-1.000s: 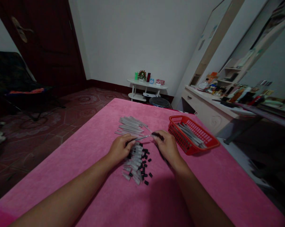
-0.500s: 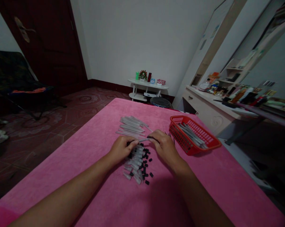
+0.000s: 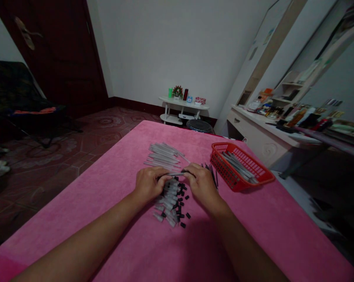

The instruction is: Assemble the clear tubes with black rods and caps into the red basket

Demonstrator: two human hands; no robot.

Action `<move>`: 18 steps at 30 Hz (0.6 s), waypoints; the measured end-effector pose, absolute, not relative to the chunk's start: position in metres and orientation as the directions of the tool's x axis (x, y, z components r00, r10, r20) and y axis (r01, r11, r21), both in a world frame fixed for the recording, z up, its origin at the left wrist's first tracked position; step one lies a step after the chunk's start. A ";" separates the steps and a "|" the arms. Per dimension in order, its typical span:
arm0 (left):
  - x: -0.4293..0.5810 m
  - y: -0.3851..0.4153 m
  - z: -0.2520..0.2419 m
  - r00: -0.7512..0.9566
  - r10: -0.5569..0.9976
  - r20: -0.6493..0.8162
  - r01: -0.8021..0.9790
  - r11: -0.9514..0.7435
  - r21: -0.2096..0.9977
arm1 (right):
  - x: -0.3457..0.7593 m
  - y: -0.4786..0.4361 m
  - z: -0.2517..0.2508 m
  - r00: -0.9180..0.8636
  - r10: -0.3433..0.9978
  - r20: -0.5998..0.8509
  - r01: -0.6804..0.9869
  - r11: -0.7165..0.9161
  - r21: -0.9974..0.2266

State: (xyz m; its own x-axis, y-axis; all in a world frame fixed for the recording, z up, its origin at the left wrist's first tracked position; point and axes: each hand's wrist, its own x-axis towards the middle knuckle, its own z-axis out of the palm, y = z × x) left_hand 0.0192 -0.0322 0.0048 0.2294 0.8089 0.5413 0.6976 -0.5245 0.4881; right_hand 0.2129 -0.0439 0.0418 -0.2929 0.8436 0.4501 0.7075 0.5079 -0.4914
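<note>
My left hand and my right hand meet over a pile of short clear tubes and small black caps on the pink table. Both hands are closed, pinching the two ends of one thin clear tube held level between them. Just beyond the hands lies a row of long clear tubes. A few thin black sticks lie to the right of my right hand.
A red plastic basket holding several finished tubes stands at the right of the table. Off the table are a white dresser with bottles, a small white side table, a dark door and a chair at the left.
My hands have drawn closer together along the thin tube, with the right hand sliding left. The black sticks beside the right hand have come into sight.
</note>
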 end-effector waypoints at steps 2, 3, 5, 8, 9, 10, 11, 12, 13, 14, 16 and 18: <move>0.019 -0.034 0.005 0.243 0.770 0.589 0.724 -0.549 0.418 | 0.212 -0.045 0.046 -0.274 0.863 0.424 0.707 0.480 -0.520; 0.019 -0.035 0.005 0.253 0.753 0.607 0.731 -0.560 0.390 | 0.212 -0.045 0.048 -0.266 0.872 0.411 0.706 0.467 -0.533; 0.019 -0.036 0.004 0.269 0.728 0.631 0.735 -0.578 0.353 | 0.212 -0.045 0.051 -0.257 0.889 0.379 0.706 0.441 -0.554; 0.019 -0.035 0.002 0.272 0.730 0.627 0.725 -0.584 0.365 | 0.211 -0.045 0.051 -0.239 0.904 0.354 0.702 0.412 -0.581; 0.020 -0.034 0.001 0.271 0.741 0.614 0.717 -0.581 0.384 | 0.211 -0.045 0.050 -0.228 0.906 0.356 0.697 0.407 -0.590; 0.020 -0.034 0.002 0.274 0.753 0.599 0.702 -0.582 0.410 | 0.211 -0.045 0.050 -0.219 0.907 0.361 0.692 0.405 -0.598; 0.020 -0.033 0.002 0.279 0.762 0.585 0.676 -0.588 0.443 | 0.212 -0.044 0.051 -0.215 0.906 0.363 0.685 0.406 -0.606; 0.021 -0.032 0.003 0.281 0.767 0.577 0.638 -0.598 0.485 | 0.213 -0.044 0.053 -0.216 0.908 0.358 0.678 0.404 -0.615; 0.021 -0.031 0.005 0.274 0.769 0.577 0.591 -0.608 0.530 | 0.216 -0.043 0.057 -0.215 0.913 0.346 0.672 0.396 -0.627; 0.021 -0.030 0.006 0.255 0.771 0.584 0.541 -0.614 0.575 | 0.221 -0.042 0.062 -0.208 0.920 0.332 0.666 0.382 -0.641; 0.021 -0.027 0.008 0.182 0.783 0.595 0.456 -0.603 0.654 | 0.237 -0.041 0.075 -0.146 0.935 0.322 0.663 0.334 -0.670; 0.019 -0.023 0.007 0.116 0.802 0.586 0.423 -0.573 0.702 | 0.261 -0.040 0.090 -0.004 0.920 0.391 0.685 0.287 -0.669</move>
